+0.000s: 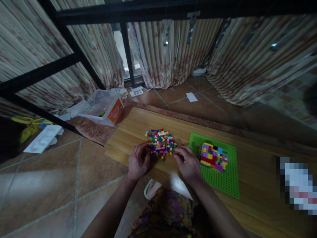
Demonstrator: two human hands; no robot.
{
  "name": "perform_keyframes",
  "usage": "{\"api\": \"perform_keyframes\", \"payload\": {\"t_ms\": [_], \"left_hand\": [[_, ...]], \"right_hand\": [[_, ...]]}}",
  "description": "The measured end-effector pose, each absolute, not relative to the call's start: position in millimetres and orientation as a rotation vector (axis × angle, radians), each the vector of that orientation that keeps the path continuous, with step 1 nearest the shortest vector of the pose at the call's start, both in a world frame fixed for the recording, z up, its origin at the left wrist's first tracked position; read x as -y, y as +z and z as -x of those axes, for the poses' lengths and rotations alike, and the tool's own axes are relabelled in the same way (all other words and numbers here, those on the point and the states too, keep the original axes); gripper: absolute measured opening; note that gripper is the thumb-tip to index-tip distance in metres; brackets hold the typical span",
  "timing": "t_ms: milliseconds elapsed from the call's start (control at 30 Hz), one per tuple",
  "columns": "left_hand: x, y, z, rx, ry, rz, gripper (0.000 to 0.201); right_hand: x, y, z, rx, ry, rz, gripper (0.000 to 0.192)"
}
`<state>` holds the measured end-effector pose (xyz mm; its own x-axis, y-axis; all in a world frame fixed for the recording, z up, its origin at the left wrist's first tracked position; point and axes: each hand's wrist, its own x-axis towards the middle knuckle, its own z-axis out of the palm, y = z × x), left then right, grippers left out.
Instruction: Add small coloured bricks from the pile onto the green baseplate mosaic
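Observation:
A loose pile of small multicoloured building bricks [162,143] lies on a wooden bench top in front of me. At its left edge is my left hand [138,161], fingers curled and thumb close to them; whether it grips a brick is hidden. My right hand [187,163] is at the pile's right edge with thumb and index finger pinched, and what may be between them is too small to name. Right of that hand, a green baseplate [220,183] carries a block of joined bricks [213,156] in yellow, red, blue, purple and other colours.
The wooden bench top [133,120] runs to the right, where a pixelated patch [298,185] hides something. Beyond its left end stands a clear plastic box [95,102] with an orange label. White foam packaging [44,138] and scattered papers [191,97] lie on the tiled floor, before striped curtains [153,56].

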<state>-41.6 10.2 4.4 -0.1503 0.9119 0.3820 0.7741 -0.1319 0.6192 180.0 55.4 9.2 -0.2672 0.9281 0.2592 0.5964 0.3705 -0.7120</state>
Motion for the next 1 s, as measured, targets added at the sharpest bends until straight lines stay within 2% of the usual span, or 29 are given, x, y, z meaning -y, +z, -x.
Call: {"api": "perform_keyframes", "payload": {"t_ms": [433,767,1000], "left_hand": [[-12.1,-2.9,42.3,-2.084,1.142,-1.872,0.031],[-13.4,-5.0,44.2,-2.082,1.125,-1.893,0.029],[-14.1,-4.5,43.8,-2.087,1.136,-1.897,0.027]], "right_hand": [[-39.9,3.9,-179.6,2.036,0.516,1.466,0.014],[-42.6,1.3,-169.6,1.831,0.746,1.316,0.025],[-32.8,15.0,-182.0,1.625,0.898,1.246,0.024]]}}
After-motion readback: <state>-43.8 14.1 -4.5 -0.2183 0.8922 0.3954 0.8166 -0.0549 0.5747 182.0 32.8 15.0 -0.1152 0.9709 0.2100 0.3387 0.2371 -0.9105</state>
